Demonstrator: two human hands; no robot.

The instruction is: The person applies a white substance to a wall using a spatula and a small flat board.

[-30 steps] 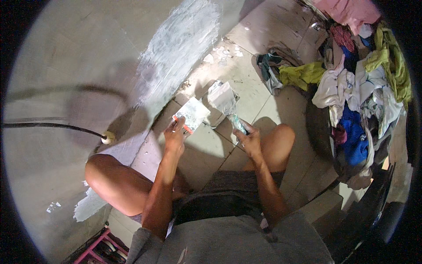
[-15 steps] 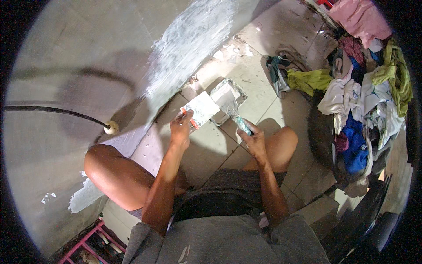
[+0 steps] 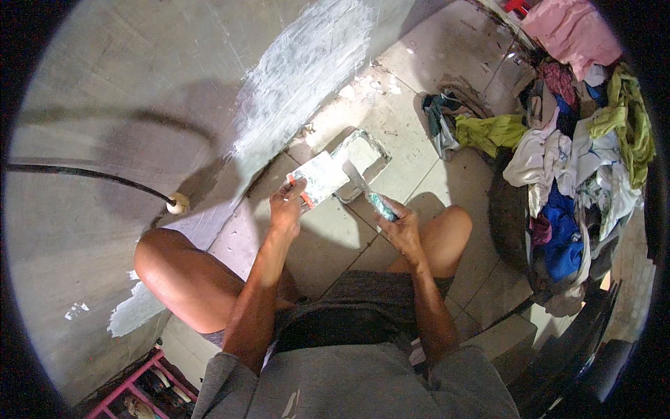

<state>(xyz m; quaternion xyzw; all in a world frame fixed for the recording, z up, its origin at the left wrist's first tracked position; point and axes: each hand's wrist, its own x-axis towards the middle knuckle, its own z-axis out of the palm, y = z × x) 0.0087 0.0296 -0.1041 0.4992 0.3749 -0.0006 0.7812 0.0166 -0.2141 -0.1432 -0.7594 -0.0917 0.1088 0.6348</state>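
My left hand (image 3: pixel 287 204) is closed on the orange edge of a flat, white-coated plastering spreader (image 3: pixel 317 180), held out over the floor. A putty knife (image 3: pixel 380 204) with a green-blue handle is gripped in my right hand (image 3: pixel 400 227); its blade is turned on edge near the spreader's right side, and I cannot tell whether they touch. Just beyond both tools a rectangular tray (image 3: pixel 382 165) smeared with white filler sits on the tiles, partly covered by the spreader. At the left, the grey wall (image 3: pixel 174 42) carries a large brushed patch of white filler (image 3: pixel 300 70).
A tub (image 3: pixel 508 216) heaped with clothes (image 3: pixel 562 230) stands to my right, some cloths spilling onto the tiled floor (image 3: pixel 412 140). White flakes (image 3: pixel 359 91) lie along the wall's foot. A black cable (image 3: pixel 91 173) ends in a bulb holder (image 3: pixel 178 203) by my left knee. A pink rack (image 3: pixel 129 387) is lower left.
The putty knife has turned from blade flat to blade on edge, and its handle has shifted slightly left and down. More of the tray shows now. The spreader has hardly moved.
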